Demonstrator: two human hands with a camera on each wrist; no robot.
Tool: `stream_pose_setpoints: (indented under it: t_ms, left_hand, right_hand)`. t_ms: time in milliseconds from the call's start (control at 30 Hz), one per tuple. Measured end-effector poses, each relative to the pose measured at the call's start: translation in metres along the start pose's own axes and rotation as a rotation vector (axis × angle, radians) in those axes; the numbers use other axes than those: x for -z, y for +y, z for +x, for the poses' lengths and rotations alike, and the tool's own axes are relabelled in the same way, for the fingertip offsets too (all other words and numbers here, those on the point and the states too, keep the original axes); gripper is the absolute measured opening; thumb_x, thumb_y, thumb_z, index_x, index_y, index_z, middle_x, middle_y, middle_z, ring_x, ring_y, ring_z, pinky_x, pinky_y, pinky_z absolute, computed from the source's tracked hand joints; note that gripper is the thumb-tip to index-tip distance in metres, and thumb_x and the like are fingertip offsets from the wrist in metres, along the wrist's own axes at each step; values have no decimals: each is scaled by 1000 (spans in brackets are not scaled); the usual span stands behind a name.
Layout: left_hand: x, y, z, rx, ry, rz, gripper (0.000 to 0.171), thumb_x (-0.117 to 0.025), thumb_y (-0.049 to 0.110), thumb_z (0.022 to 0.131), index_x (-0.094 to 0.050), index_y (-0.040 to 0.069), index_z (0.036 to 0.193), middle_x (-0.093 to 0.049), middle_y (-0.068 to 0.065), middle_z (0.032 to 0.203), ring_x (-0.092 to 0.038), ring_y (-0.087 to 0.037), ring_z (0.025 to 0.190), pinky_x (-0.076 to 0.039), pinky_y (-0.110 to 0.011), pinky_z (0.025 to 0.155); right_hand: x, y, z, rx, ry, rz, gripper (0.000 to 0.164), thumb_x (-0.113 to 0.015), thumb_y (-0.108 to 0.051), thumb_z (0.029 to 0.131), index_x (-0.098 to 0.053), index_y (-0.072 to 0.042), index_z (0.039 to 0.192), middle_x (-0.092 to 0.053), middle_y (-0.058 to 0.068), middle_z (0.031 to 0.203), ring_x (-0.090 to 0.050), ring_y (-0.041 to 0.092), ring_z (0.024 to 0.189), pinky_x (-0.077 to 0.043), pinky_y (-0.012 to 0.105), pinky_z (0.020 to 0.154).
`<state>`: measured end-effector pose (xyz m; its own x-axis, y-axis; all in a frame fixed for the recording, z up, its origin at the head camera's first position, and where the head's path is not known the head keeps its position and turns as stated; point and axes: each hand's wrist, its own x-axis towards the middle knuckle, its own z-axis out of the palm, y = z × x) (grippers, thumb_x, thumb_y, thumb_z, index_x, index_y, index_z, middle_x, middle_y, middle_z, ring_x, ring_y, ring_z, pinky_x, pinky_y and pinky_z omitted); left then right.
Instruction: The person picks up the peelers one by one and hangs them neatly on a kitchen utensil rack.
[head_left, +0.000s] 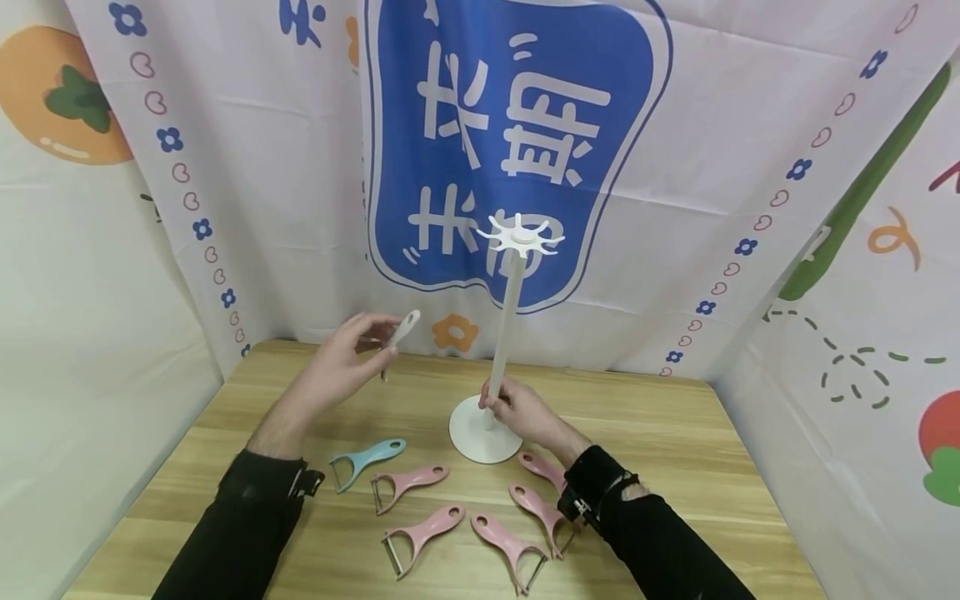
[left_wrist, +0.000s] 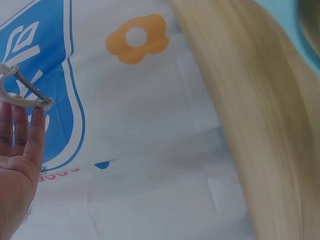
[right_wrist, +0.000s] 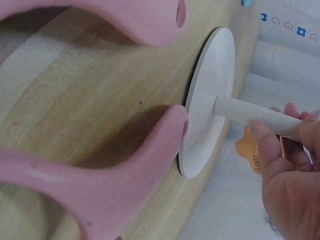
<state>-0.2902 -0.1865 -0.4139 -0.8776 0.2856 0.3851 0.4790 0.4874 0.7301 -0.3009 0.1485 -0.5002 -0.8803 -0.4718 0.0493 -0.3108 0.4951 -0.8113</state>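
A white Y-peeler [head_left: 406, 328] is pinched between the thumb and fingers of the left hand [head_left: 352, 350], raised above the tabletop [head_left: 645, 433] to the left of the white hook stand [head_left: 507, 325]. The stand's pole is gripped low, just above its base, by the right hand [head_left: 525, 408].

The peeler can be judged light, stiff and rather slippery, its handle seeming to be smooth moulded plastic; it is best held by the handle, clear of the metal blade [left_wrist: 32, 87], by which fingers could be nicked. The stand looks slender and easily tipped, so a low hold on the pole is sound; its thin hooks are probably the most fragile part.

A straight round pole is set on a flat disc base [head_left: 468, 437] and topped by a ring of curved hooks [head_left: 521, 239]. Front-left of the stand, a glossy light-blue Y-peeler [head_left: 378, 452] is laid; five pink Y-peelers [head_left: 431, 527] are spread in front of it, the rightmost partly covered by the right wrist's black strap [head_left: 596, 483]. Pale wood grain is seen beneath the stand, and creased printed cloth [head_left: 697, 167] is hung behind.
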Motion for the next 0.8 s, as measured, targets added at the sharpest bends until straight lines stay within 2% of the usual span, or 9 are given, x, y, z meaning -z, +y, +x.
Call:
stream_pose_setpoints:
  t_ms: [167, 367, 500, 700, 800]
  left_hand:
    - [1, 5, 10, 28, 18, -60, 45, -73, 18, 97, -59, 19, 140, -58, -2, 127, -58, -21, 120, -52, -44, 107]
    - [3, 12, 21, 12, 21, -114, 46, -73, 19, 97, -58, 16, 141, -58, -4, 126, -57, -21, 120, -52, -44, 107]
    - [5, 16, 29, 8, 31, -114, 47, -73, 20, 97, -57, 17, 142, -59, -4, 126, -58, -20, 119, -52, -40, 106]
    - [9, 22, 43, -10, 31, -119, 45, -73, 22, 97, -58, 20, 140, -60, -5, 125, -60, -23, 118, -52, -47, 107]
    - [11, 27, 49, -6, 26, -117, 44, -73, 25, 98, -58, 23, 139, -60, -2, 125, -60, -21, 117, -52, -45, 106]
  right_hand:
    - [-1, 0, 0, 24, 11, -7, 10, -56, -13, 107, -66, -11, 107, -69, 17, 105, -58, 21, 84, -49, 35, 74]
    - [-1, 0, 0, 25, 21, -6, 10, -56, -13, 107, -66, -11, 105, -69, 14, 104, -59, 21, 87, -50, 35, 75]
    - [-1, 1, 0, 18, 17, -6, 9, -56, -14, 107, -65, -12, 106, -69, 17, 106, -59, 21, 86, -50, 34, 74]
    - [-2, 2, 1, 6, 25, -20, 8, -57, -16, 107, -65, -14, 106, -70, 17, 106, -59, 18, 84, -50, 32, 72]
    - [-3, 2, 0, 12, 27, -17, 8, -57, -15, 106, -65, -14, 106, -70, 17, 106, -59, 18, 84, -50, 31, 72]
